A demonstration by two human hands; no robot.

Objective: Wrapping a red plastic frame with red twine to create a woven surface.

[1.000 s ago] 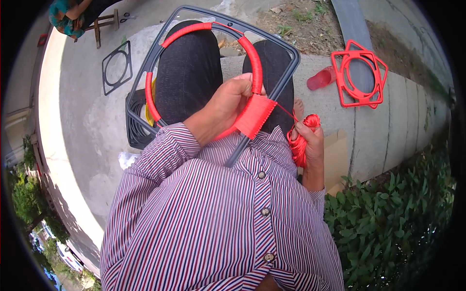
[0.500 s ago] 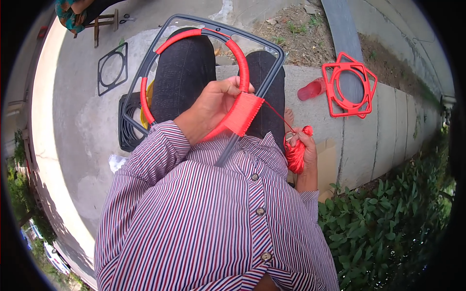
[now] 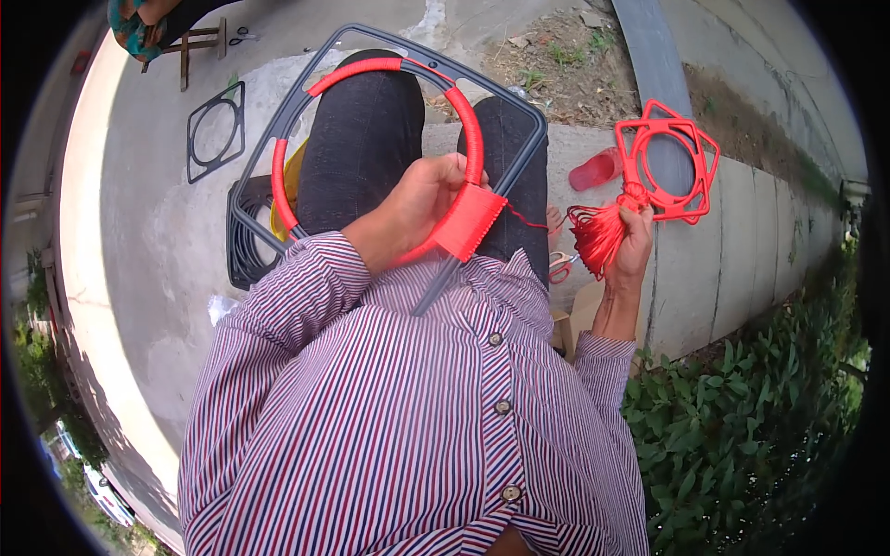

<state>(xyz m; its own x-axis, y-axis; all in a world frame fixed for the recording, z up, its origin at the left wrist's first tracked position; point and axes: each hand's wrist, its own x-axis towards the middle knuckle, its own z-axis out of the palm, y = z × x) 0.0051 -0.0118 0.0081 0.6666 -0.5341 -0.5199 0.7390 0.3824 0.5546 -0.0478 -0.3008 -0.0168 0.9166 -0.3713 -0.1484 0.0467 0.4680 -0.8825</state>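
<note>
The left hand [image 3: 422, 199] is clamped on the red-wrapped ring [image 3: 468, 125] of a dark frame [image 3: 527, 159], which lies across the knees [image 3: 366, 120]; the right hand [image 3: 633, 248] is closed around a bundle of red cord [image 3: 598, 236], held out near red frames [image 3: 658, 122]; scissors [image 3: 559, 271] show just left of the bundle.

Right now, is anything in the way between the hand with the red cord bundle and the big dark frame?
Nothing visible blocks it: between the right hand and the dark frame are just the red cord bundle it holds and a loose red strand.
</note>
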